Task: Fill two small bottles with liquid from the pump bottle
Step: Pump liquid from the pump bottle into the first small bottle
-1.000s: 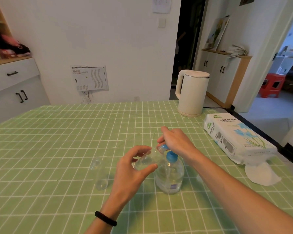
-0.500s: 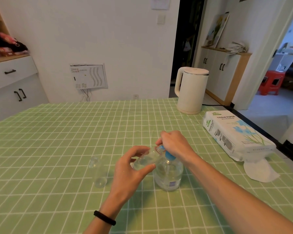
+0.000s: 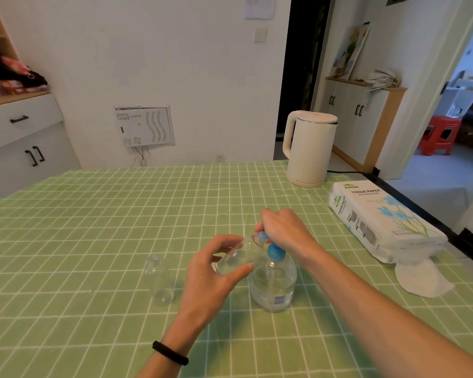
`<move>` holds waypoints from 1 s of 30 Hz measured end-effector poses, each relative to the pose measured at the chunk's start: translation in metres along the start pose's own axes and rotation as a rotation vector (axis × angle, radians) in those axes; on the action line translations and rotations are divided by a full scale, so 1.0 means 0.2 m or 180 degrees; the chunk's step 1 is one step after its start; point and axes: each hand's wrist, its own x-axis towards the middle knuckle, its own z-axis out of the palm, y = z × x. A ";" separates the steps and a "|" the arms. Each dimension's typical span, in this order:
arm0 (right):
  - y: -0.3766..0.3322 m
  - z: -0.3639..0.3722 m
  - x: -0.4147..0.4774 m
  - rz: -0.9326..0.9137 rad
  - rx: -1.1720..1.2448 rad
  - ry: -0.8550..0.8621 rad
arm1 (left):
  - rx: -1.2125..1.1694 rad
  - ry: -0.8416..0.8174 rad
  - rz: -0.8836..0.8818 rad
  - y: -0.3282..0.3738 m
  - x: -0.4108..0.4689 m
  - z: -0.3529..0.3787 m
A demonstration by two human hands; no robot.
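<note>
Little has shifted since a moment ago: the left hand (image 3: 216,271) still pinches a tilted small bottle (image 3: 236,257) against the spout of the pump bottle (image 3: 273,285), right hand (image 3: 281,227) clamped on the pump head; a misaligned mouth could spill onto the tablecloth (image 3: 93,227), while the second small bottle (image 3: 159,282) waits at nine o'clock.

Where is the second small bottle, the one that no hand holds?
The second small bottle stands upright on the green tablecloth, just left of the left hand, apart from it.
</note>
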 end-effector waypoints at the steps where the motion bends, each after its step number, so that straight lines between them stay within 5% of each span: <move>1: 0.00 0.01 0.00 0.0012 -0.0005 0.0023 | 0.0016 0.0003 -0.0001 -0.01 0.00 0.00; 30: 0.03 0.05 -0.02 0.0135 -0.0059 0.0248 | -0.0015 0.0010 -0.0006 -0.03 -0.01 0.00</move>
